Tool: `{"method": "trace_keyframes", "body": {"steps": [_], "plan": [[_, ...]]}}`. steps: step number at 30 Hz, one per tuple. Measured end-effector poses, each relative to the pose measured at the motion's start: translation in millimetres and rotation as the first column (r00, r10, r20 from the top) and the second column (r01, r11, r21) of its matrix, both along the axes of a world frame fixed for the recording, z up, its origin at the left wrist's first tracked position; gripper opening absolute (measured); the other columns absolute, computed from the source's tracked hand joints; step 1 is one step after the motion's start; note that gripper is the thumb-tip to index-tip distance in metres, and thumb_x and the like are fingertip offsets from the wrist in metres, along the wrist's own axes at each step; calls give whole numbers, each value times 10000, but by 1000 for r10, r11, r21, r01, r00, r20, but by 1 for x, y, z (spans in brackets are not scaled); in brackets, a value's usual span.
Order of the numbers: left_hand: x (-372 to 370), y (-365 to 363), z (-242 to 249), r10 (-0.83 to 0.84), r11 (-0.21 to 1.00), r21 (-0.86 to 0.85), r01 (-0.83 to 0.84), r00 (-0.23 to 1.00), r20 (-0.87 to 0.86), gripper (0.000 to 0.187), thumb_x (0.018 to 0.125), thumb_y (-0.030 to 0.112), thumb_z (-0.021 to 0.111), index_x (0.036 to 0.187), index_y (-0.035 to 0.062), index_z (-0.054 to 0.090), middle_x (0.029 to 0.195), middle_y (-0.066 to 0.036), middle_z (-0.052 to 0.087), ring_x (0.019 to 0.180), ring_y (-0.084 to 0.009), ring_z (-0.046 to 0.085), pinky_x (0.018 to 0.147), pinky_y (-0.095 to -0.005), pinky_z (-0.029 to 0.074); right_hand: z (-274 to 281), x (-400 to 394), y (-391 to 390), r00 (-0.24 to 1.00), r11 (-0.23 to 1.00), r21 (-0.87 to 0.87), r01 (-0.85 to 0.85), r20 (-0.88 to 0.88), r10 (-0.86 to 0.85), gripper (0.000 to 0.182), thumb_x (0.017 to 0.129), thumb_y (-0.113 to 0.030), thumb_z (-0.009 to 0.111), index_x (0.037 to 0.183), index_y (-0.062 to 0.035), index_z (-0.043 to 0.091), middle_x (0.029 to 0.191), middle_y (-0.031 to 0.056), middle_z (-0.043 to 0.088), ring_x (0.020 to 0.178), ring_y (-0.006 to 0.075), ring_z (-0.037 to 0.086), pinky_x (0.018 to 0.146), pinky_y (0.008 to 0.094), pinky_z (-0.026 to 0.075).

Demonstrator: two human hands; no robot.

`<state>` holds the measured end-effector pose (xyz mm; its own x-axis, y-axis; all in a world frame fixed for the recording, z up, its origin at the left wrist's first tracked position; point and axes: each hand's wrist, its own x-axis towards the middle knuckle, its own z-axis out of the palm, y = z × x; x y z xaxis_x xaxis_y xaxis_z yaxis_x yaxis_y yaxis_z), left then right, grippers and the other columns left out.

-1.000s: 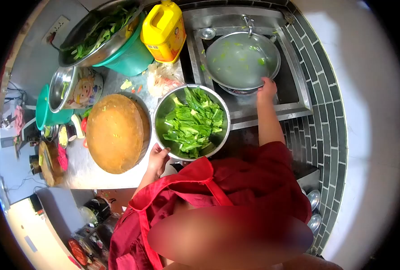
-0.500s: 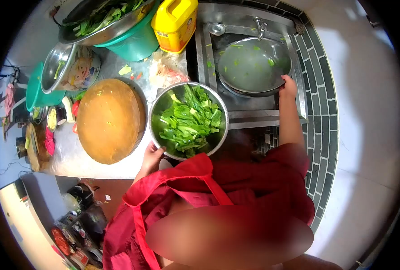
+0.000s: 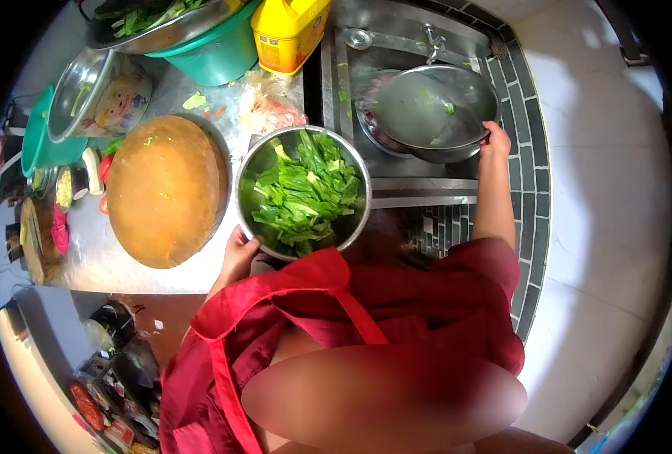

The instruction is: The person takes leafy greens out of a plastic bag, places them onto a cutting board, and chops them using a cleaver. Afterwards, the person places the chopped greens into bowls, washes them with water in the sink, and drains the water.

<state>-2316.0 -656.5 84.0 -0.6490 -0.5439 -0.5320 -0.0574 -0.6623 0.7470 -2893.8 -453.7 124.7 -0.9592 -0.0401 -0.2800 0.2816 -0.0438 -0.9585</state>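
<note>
My left hand (image 3: 240,251) is closed on the near-left rim of a stainless steel bowl (image 3: 251,170), thumb over the edge. Cut leafy greens (image 3: 305,191) fill much of that bowl, which sits close against my apron. Over at the sink, my right hand (image 3: 495,139) grips the right rim of a wide metal basin (image 3: 468,121). Cloudy water with a few green scraps lies in the basin, which is tilted toward the left. Under its left side shows part of another round vessel (image 3: 367,121), mostly hidden.
A round wooden chopping board (image 3: 166,193) lies on the metal counter. Behind it stand a yellow jug (image 3: 283,38), a green tub (image 3: 211,64) and a patterned pot (image 3: 116,102). The sink (image 3: 419,189) has a tap (image 3: 432,44) at its back. A plastic bag (image 3: 271,106) lies near the bowl.
The basin in my right hand has been lifted at the right and tipped left, baring part of its inner wall. The bowl of greens stays in my left hand. The view has shifted slightly.
</note>
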Motion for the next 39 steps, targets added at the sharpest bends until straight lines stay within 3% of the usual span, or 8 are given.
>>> {"method": "trace_keyframes", "body": {"steps": [17, 21, 22, 25, 28, 31, 34, 39], "plan": [[3, 1, -16, 10, 999, -52, -7, 999, 52, 276, 784, -15, 523, 1055, 4, 475, 887, -61, 598, 720, -131, 572, 628, -247, 470, 59, 5, -50, 964, 919, 342, -194, -108, 244, 148, 618, 1, 651, 669, -22, 515, 580, 40, 493, 429, 153, 443, 369, 286, 306], [2, 1, -11, 4, 999, -53, 1, 997, 77, 265, 787, -17, 519, 1048, 4, 481, 867, -61, 601, 697, -134, 576, 604, -245, 475, 78, 9, -67, 905, 796, 592, -125, -261, 336, 201, 611, -81, 670, 733, 50, 579, 667, 97, 584, 595, 214, 551, 545, 343, 438], [1, 1, -10, 0, 998, -60, 6, 995, 99, 262, 788, -16, 518, 1046, 4, 482, 864, -62, 601, 692, -135, 577, 599, -245, 477, 56, -26, -63, 872, 713, 699, -52, -316, 373, 358, 610, -126, 665, 893, 79, 588, 751, 149, 622, 701, 271, 602, 627, 349, 477], [0, 1, -8, 2, 998, -57, 2, 998, 68, 260, 792, -12, 521, 1049, 3, 483, 868, -64, 602, 694, -136, 582, 592, -251, 484, 108, 2, -89, 779, 136, 979, 154, -205, 592, 307, 664, -217, 638, 891, -9, 640, 917, 184, 636, 871, 319, 610, 761, 379, 471], [2, -2, -5, -69, 997, -24, 71, 994, 82, 366, 777, -46, 481, 1139, -4, 452, 993, -85, 580, 864, -166, 565, 755, -282, 462, 125, 6, -109, 766, -22, 981, 194, -138, 628, 303, 700, -225, 605, 938, -41, 638, 1016, 185, 610, 986, 348, 568, 832, 394, 458], [3, -3, -5, -90, 996, -12, 91, 992, 87, 357, 779, -41, 479, 1135, -19, 451, 986, -90, 583, 872, -170, 567, 773, -290, 460, 141, 19, -124, 742, -102, 970, 220, -99, 663, 298, 726, -184, 574, 997, -67, 617, 1032, 168, 609, 1005, 327, 568, 845, 404, 453], [1, 0, -13, -16, 999, -45, 16, 1000, 12, 253, 804, -19, 514, 1054, -3, 478, 896, -81, 607, 746, -153, 598, 638, -270, 502, 157, 41, -129, 668, -226, 939, 258, -4, 744, 286, 752, -111, 510, 1030, -102, 576, 1045, 168, 601, 1002, 326, 565, 829, 420, 457], [2, 0, -8, -35, 999, -27, 35, 999, -21, 242, 805, -18, 512, 1044, -3, 483, 915, -83, 604, 781, -157, 591, 675, -271, 491, 158, 45, -127, 559, -263, 897, 355, 22, 829, 208, 784, -75, 462, 966, -80, 563, 984, 170, 618, 943, 336, 588, 787, 428, 474]]}}
